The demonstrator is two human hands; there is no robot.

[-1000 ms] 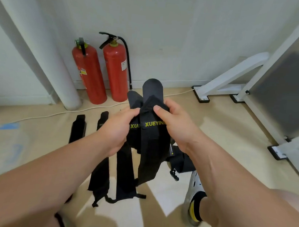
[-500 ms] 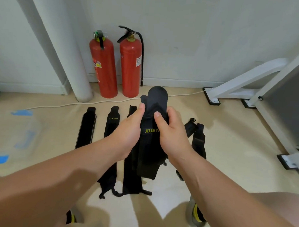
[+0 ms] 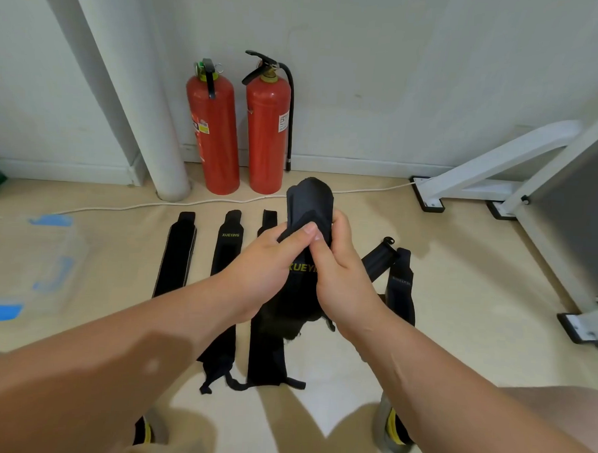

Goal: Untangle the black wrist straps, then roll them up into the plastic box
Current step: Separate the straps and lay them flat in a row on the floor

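Note:
Both hands hold a bunched black wrist strap [image 3: 308, 206] with yellow lettering upright over the floor. My left hand [image 3: 265, 262] grips it from the left, thumb across the front. My right hand [image 3: 343, 272] grips it from the right, and the thumbs meet. Its lower part hangs crumpled below my hands. Three black straps lie flat side by side on the floor: one [image 3: 176, 255] at the left, one [image 3: 226, 254] beside it, one [image 3: 266, 355] partly under my hands. More black straps [image 3: 399, 289] lie to the right. The clear plastic box [image 3: 42, 259] with blue clips sits at the far left.
Two red fire extinguishers [image 3: 240, 134] stand against the back wall beside a white pipe [image 3: 139, 92]. A white cable [image 3: 189, 202] runs along the floor. A white metal frame [image 3: 519, 181] occupies the right side. My shoes [image 3: 390, 429] show at the bottom.
The strap has come lower and closer to the floor, with my thumbs drawing together on its front. The view has shifted, bringing the plastic box and the flat straps into sight.

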